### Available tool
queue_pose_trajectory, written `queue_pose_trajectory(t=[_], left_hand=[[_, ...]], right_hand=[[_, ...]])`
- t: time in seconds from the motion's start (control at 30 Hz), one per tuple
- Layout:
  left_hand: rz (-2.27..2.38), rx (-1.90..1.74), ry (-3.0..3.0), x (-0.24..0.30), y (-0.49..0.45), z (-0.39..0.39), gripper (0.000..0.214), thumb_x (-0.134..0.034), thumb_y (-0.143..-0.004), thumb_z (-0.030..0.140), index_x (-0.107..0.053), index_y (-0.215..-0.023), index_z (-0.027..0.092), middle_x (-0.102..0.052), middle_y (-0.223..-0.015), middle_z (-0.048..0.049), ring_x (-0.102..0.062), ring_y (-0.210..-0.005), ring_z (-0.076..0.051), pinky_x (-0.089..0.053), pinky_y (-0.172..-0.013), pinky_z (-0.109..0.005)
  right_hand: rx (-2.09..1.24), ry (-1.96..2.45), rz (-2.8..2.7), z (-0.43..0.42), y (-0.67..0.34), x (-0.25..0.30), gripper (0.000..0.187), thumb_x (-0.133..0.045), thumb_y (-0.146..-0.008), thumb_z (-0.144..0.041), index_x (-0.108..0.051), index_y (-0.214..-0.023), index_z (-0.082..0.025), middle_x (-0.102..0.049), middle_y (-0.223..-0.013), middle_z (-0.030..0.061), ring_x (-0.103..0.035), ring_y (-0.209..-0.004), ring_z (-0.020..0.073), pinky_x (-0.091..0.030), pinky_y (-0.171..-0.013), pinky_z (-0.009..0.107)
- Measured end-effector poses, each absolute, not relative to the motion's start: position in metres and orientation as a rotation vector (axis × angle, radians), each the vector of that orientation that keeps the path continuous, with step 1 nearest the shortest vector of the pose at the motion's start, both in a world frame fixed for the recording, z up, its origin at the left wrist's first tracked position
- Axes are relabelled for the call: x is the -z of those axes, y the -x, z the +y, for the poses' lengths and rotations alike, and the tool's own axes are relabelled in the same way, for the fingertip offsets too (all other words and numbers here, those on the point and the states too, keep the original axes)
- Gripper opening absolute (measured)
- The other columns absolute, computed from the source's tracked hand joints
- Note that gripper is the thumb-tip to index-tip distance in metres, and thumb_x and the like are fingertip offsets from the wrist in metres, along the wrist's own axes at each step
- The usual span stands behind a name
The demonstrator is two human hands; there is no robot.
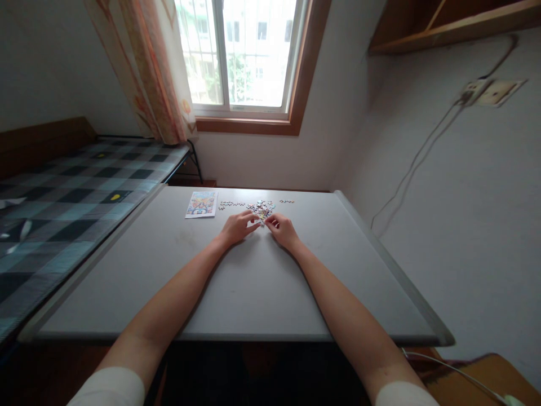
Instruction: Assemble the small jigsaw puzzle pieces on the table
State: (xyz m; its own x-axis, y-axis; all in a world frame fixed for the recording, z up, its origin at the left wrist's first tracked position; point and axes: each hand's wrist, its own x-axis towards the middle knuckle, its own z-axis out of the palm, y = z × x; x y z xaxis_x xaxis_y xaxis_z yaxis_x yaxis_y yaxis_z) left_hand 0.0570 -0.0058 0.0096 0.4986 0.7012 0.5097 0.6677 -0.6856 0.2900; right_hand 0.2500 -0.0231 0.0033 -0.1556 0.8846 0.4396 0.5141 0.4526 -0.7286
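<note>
A loose heap of small jigsaw puzzle pieces (262, 210) lies toward the far side of the white table. At its left near edge rests my left hand (240, 227), thumb and forefinger apart around a few pieces, with nothing visibly held. My right hand (282, 230) is at the heap's right near edge, its thumb and fingertips pinched together. Whatever is in that pinch is too small to make out. Left of the heap runs a row of pieces (232, 204), and a shorter row (287, 201) lies to the right. A colourful picture sheet (202, 204) lies flat beyond my left hand.
The white table (270, 287) has raised edges at both sides. To the left stands a bed with a checked cover (84, 192). A curtain (147, 73) hangs beside the window. On the right wall, cables (418, 155) hang from a socket (486, 92).
</note>
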Motion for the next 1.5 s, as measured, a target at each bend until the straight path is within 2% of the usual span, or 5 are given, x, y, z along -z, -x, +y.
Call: queue_pose_trajectory(t=[0.27,0.47,0.73,1.07,1.5], left_hand=[[1.262,-0.941,-2.645,-0.012,-0.058,-0.008,0.02,-0.051,-0.087,0.034,-0.067,-0.089,0.022,-0.062,-0.082,0.0007,-0.051,-0.056,-0.007,-0.038,-0.058,-0.022],[1.29,-0.942,-2.641,-0.011,-0.058,-0.007,0.019,-0.05,-0.085,0.026,-0.068,-0.092,0.024,-0.063,-0.083,0.0002,-0.053,-0.059,-0.008,-0.039,-0.059,-0.022],[1.282,-0.914,-2.645,-0.011,-0.058,-0.007,0.018,-0.05,-0.085,0.026,-0.067,-0.09,0.023,-0.063,-0.083,0.0001,-0.053,-0.059,-0.009,-0.038,-0.058,-0.022],[1.284,-0.886,-2.653,-0.011,-0.058,-0.007,0.018,-0.05,-0.084,0.026,-0.068,-0.088,0.024,-0.063,-0.083,0.0001,-0.053,-0.059,-0.01,-0.038,-0.058,-0.023],[1.28,-0.885,-2.658,-0.009,-0.058,-0.006,0.018,-0.05,-0.084,0.025,-0.067,-0.087,0.023,-0.064,-0.085,0.0006,-0.053,-0.06,-0.009,-0.038,-0.058,-0.022]], right_hand=[[-0.507,1.225,-1.855,-0.023,-0.251,-0.003,0.009,-0.057,-0.079,-0.022,-0.065,-0.08,-0.017,-0.063,-0.08,0.0022,-0.055,-0.065,0.0112,-0.047,-0.068,0.026],[-0.461,1.292,-1.971,-0.024,-0.252,-0.001,0.027,-0.061,-0.079,-0.022,-0.067,-0.105,-0.02,-0.056,-0.09,0.0031,-0.051,-0.064,0.0093,-0.046,-0.075,0.027],[-0.341,1.356,-2.053,-0.024,-0.251,0.002,0.036,-0.062,-0.08,-0.026,-0.064,-0.115,-0.022,-0.053,-0.092,0.0066,-0.052,-0.085,0.0175,-0.043,-0.087,0.033],[-0.424,1.301,-1.972,-0.024,-0.253,0.0,0.01,-0.059,-0.079,-0.018,-0.068,-0.082,-0.018,-0.05,-0.088,0.0032,-0.051,-0.072,0.0119,-0.046,-0.078,0.028],[-0.253,1.541,-1.853,-0.02,-0.262,-0.001,0.019,-0.066,-0.077,-0.028,-0.064,-0.091,-0.016,-0.055,-0.082,0.0056,-0.053,-0.077,0.0186,-0.044,-0.079,0.033]])
